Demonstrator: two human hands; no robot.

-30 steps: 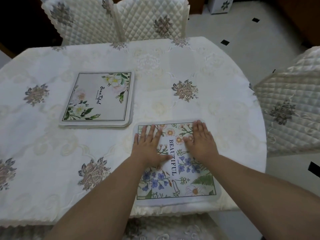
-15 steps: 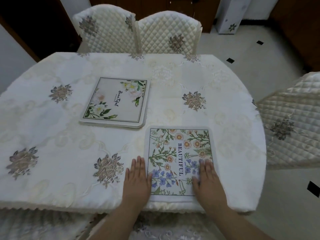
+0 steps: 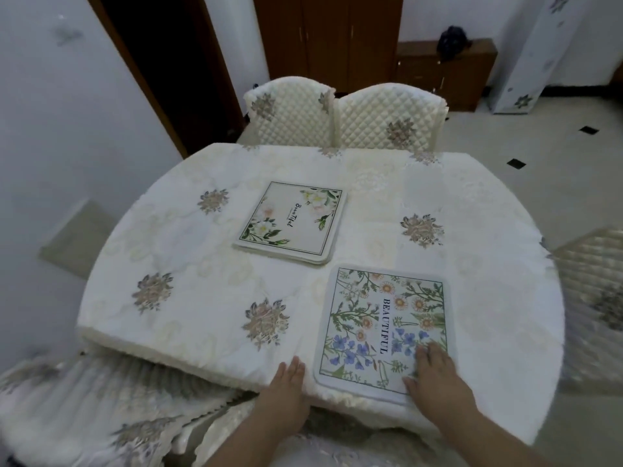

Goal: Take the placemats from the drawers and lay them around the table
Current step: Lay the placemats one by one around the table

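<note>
A round table point(image 3: 209, 298) under a cream embroidered cloth carries two lots of placemats. The near placemat point(image 3: 381, 325), printed with daisies, blue flowers and the word BEAUTIFUL, lies flat at the near edge, right of centre. Its near border runs close along the table's rim, and its near right corner sits under the right hand point(image 3: 435, 374).

That hand lies flat, fingers straight and together, palm down on the mat's near right corner, the fingertips reaching onto the blue flowers. The left hand point(image 3: 288, 382) also lies flat with straight fingers, resting on the cloth just beside the mat's left edge at the table's rim; whether it touches the mat cannot be told. Neither hand grips anything.

The stack point(image 3: 291, 222) of remaining placemats, topped by one with white flowers, lies further in, near the table's middle. Its near right corner comes close to the near mat's far left corner but stays apart from it.

The left half of the cloth is bare, as is the strip along the right rim and the far edge. Two quilted chairs point(image 3: 340, 117) stand side by side at the far edge, one chair point(image 3: 593, 298) at the right edge, and another chair point(image 3: 84, 409) at the near left, partly under the rim.
</note>
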